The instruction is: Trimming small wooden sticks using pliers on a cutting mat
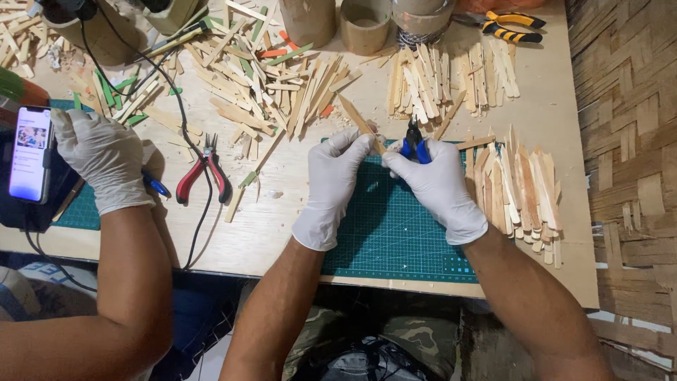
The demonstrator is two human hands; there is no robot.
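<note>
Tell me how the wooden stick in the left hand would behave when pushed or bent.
The wooden stick looks thin and flat, so probably light and fairly stiff, yet likely to snap if bent. Being flat, it shouldn't roll. The gloved left hand pinches it easily, suggesting little slip.

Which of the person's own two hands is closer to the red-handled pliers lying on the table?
Left. The left hand is just right of the red-handled pliers; the right hand, holding blue-handled cutters, is farther right.
</note>
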